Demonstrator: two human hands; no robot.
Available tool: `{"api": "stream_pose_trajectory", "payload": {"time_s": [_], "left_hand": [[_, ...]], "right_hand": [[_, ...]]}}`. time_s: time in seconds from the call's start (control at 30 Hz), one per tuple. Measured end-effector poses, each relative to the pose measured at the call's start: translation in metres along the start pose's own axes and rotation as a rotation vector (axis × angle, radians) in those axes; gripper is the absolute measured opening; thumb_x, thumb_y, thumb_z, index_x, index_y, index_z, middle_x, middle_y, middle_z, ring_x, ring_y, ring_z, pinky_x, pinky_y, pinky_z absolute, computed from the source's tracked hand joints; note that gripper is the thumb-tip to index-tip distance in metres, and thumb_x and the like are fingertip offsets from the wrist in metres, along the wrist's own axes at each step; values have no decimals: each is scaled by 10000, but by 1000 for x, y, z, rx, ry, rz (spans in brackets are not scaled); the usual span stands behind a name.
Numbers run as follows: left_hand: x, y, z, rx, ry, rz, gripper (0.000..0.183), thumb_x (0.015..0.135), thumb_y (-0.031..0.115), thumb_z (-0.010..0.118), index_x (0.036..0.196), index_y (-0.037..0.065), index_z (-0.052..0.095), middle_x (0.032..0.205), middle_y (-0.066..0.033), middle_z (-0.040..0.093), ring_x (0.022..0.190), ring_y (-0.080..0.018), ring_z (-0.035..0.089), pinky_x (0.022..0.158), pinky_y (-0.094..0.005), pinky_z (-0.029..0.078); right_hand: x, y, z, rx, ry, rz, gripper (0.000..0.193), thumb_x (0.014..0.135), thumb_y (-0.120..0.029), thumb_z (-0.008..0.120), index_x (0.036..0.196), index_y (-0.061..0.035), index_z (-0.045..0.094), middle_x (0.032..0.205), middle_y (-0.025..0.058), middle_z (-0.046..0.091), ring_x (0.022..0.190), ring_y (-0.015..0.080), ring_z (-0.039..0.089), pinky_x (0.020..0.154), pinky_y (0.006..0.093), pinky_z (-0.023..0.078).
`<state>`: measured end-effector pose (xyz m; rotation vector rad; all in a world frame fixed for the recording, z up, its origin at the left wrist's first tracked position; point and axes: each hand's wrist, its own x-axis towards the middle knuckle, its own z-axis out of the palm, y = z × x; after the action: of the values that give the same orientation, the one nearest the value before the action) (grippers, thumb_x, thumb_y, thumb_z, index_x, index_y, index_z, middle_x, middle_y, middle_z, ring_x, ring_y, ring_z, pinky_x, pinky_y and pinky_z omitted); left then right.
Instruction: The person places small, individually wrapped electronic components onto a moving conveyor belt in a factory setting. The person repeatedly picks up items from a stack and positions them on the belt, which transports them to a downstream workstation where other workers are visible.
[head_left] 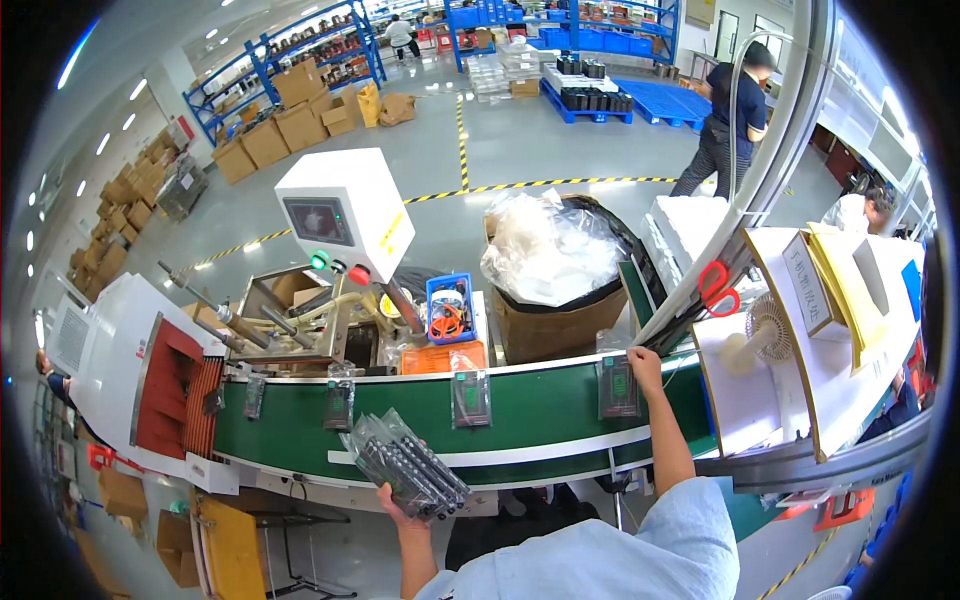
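My left hand (397, 508) grips a stack of clear plastic bags (408, 465) with dark flat items inside, held over the near edge of the green conveyor belt (540, 404). Reaching out to the far side, my right hand (645, 366) has its fingers closed at the upper right edge of a bagged dark flat pack (618, 390); the fingertips are partly hidden. Three more bags of this sort lie spaced along the belt to the left: one in the middle (470, 398), one beyond my left hand (339, 404), and one near the red-curtained machine opening (254, 398).
A white machine with red strip curtain (172, 400) stands at the belt's left end. Behind the belt are a control box (345, 215), a blue bin (450, 308) and a carton of plastic film (550, 250). Right are red scissors (717, 290) and a fan (765, 330). A person (735, 120) walks beyond.
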<state>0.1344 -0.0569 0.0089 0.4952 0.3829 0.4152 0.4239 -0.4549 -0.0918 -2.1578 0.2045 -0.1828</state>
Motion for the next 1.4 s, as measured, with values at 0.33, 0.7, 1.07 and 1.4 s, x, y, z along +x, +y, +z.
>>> {"api": "stream_pose_trajectory", "payload": {"time_s": [0.33,0.7,1.07,1.4], "left_hand": [[-35,-45,-2,31,163,-89,648,640,380,592,1170,36,451,1086,-169,539,988,-325,539,832,-476,465],[-13,-59,22,81,40,-247,486,749,345,516,1107,18,487,1042,-117,558,946,-269,550,823,-399,458],[18,-55,-6,351,64,-413,510,866,409,392,1068,-45,510,925,-118,600,850,-221,583,773,-341,486],[5,-55,46,541,-3,-719,532,857,399,423,1133,-54,469,947,-140,604,830,-222,596,766,-339,492]], "right_hand": [[-6,0,103,-222,-79,87,233,750,-276,533,806,-96,668,854,208,539,830,374,548,733,458,435],[-17,-10,117,-146,-9,219,331,773,-333,539,1008,-101,564,1014,152,543,909,351,562,778,458,452],[-142,-157,59,651,-1045,-1,443,861,-446,499,1000,-36,595,821,31,590,683,123,555,608,262,459],[-192,-166,36,642,-709,77,341,867,-314,541,1040,-25,597,832,20,610,749,69,528,675,222,432]]}}
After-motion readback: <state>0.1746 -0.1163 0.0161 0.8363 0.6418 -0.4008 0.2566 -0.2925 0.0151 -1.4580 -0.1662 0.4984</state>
